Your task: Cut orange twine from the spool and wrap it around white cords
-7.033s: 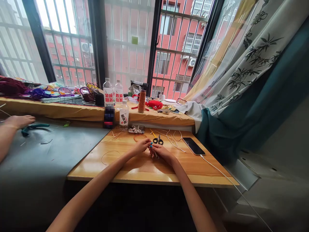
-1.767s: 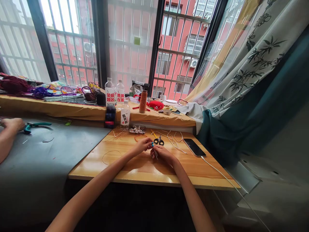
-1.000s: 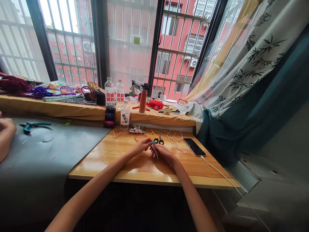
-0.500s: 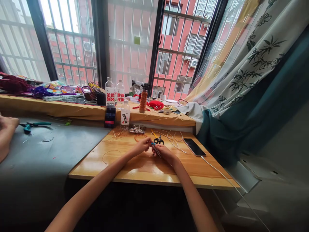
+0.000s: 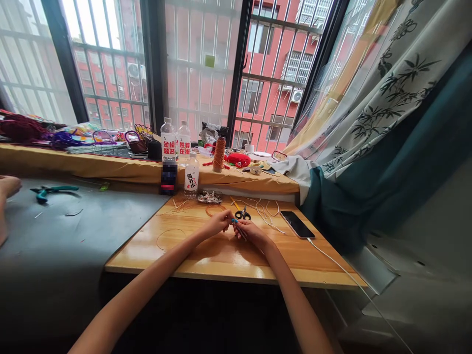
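Note:
My left hand (image 5: 217, 224) and my right hand (image 5: 250, 232) meet fingertip to fingertip over the middle of the wooden table (image 5: 191, 255). Both are closed in a pinch on a small thin piece with a blue end (image 5: 236, 226); I cannot make out what it is. Small black scissors (image 5: 242, 214) lie just beyond my right hand. Thin orange wire loops (image 5: 167, 238) lie left of my left hand, and a small tray of tiny parts (image 5: 209, 197) sits farther back.
A phone (image 5: 296, 224) on a white cable lies at the right. A water bottle (image 5: 191, 176) and an orange thread spool (image 5: 219, 154) stand behind, on a cluttered yellow sill. Another person's hand (image 5: 7, 187) and teal pliers (image 5: 51, 191) are on the grey surface at left.
My two hands stay together with small finger shifts on the thin piece. The other person's hand at left has pulled back from the pliers toward the frame edge.

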Available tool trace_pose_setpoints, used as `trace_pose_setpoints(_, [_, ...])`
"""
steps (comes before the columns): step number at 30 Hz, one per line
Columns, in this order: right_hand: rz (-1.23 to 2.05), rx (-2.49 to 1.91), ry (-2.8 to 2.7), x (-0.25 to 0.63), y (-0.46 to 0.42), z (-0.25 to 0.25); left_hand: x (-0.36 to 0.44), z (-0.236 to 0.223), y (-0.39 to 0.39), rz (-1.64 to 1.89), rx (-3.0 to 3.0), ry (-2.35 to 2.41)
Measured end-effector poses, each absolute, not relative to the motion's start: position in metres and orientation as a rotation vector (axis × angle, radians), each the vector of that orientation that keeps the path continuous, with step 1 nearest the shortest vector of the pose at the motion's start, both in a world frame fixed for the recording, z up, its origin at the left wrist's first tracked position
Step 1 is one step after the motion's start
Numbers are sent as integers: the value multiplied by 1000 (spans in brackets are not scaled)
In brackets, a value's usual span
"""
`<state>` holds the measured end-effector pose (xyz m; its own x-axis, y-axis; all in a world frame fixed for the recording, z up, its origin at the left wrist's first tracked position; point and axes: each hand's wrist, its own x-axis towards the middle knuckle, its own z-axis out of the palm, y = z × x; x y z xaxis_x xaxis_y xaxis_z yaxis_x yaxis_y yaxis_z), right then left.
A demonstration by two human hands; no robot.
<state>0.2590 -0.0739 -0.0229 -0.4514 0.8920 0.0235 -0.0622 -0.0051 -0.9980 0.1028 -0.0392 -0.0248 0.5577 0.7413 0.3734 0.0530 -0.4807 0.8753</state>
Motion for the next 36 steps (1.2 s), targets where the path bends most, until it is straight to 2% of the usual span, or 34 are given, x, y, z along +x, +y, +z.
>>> trace_pose_setpoints(36, [1525, -1007, -1430, 253, -81, -14, 100, -24, -41, 985, 1941, 805])
